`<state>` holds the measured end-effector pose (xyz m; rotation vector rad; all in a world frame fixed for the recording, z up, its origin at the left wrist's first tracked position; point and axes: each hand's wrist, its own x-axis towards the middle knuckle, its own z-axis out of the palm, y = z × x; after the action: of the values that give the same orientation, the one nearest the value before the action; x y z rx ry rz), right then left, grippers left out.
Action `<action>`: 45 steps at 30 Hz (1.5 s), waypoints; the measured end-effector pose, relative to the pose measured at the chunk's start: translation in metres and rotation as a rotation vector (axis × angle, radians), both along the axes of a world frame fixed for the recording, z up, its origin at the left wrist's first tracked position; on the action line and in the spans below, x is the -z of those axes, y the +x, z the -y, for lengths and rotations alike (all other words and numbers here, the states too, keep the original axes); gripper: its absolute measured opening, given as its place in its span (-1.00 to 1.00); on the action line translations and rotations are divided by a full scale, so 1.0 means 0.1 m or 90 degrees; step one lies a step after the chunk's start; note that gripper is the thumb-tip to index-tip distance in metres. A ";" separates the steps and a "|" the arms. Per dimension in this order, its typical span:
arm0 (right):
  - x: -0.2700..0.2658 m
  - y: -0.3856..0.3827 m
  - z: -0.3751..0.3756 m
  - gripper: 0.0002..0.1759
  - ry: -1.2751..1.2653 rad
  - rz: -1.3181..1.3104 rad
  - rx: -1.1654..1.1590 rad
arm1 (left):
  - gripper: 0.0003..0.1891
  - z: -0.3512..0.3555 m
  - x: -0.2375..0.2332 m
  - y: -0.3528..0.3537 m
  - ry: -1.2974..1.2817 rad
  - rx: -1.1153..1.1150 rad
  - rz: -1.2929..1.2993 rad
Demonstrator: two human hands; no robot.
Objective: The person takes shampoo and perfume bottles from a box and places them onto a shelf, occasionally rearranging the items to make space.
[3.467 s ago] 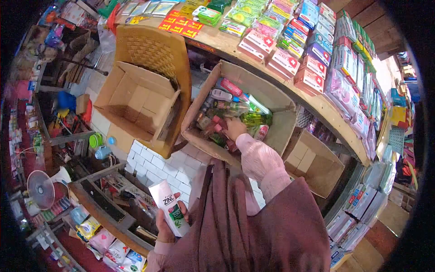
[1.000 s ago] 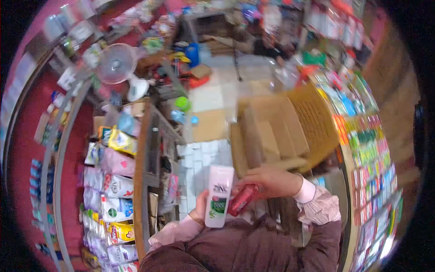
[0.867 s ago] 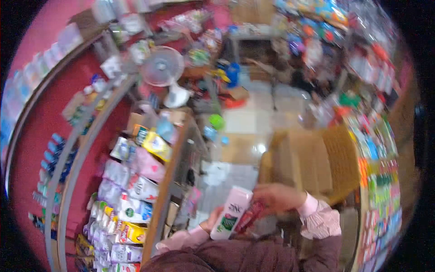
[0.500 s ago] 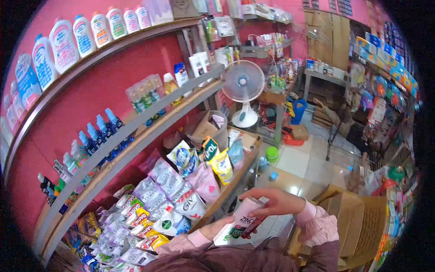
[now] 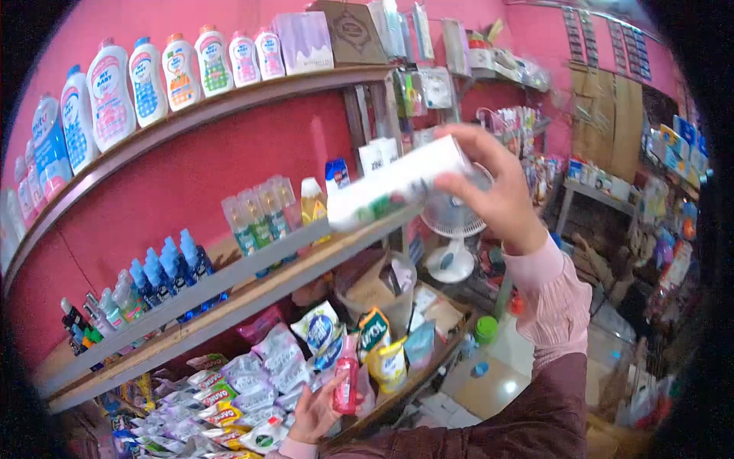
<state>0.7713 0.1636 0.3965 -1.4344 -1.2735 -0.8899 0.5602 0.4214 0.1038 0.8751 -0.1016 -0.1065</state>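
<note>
My right hand (image 5: 497, 187) is raised at the middle shelf, its fingers and thumb closed on the end of a white shampoo bottle (image 5: 394, 183). The bottle is tilted almost sideways and blurred, in front of other white Zinc bottles (image 5: 378, 155) on that shelf. Lower down, my left hand (image 5: 317, 409) grips a small red bottle (image 5: 347, 379) with a pink cap, held upright. Its label is too small to read. Behind it lie pouches of detergent and softener (image 5: 275, 367). A yellow bottle (image 5: 313, 203) and a dark blue bottle (image 5: 336, 174) stand left of the white one.
A metal rail (image 5: 252, 275) runs along the middle shelf's front. Blue spray bottles (image 5: 172, 268) stand there to the left. Baby powder bottles (image 5: 153, 80) line the upper shelf. A white fan (image 5: 449, 262) stands behind my right arm. Further right are tiles and a green container (image 5: 485, 330).
My right hand has lifted the white shampoo bottle up and to the shelf. The red bottle stays in my left hand, apart from it. The view has turned left and up.
</note>
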 end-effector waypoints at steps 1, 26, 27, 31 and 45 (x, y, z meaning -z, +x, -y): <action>-0.15 0.19 -0.03 -0.55 0.017 0.036 0.043 | 0.01 0.05 -0.01 0.11 -0.017 -0.013 0.007; -0.35 3.34 -2.19 -0.49 -0.692 0.011 -0.242 | -0.03 1.02 0.37 0.97 -0.108 -0.484 -0.047; -0.34 3.35 -2.20 -0.49 -0.704 0.007 -0.240 | -0.03 1.07 0.23 1.02 -0.092 -0.486 -0.045; -0.41 3.24 -2.10 -0.50 -0.745 0.006 -0.218 | -0.02 1.11 0.09 1.11 -0.071 -0.488 -0.052; -0.50 3.10 -1.96 -0.40 -0.765 -0.007 -0.218 | -0.02 1.13 0.07 1.27 -0.048 -0.466 -0.044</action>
<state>1.0808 0.3597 0.4464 -1.9595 -2.1068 0.2319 0.6876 0.3080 0.0968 0.7869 0.2799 0.5469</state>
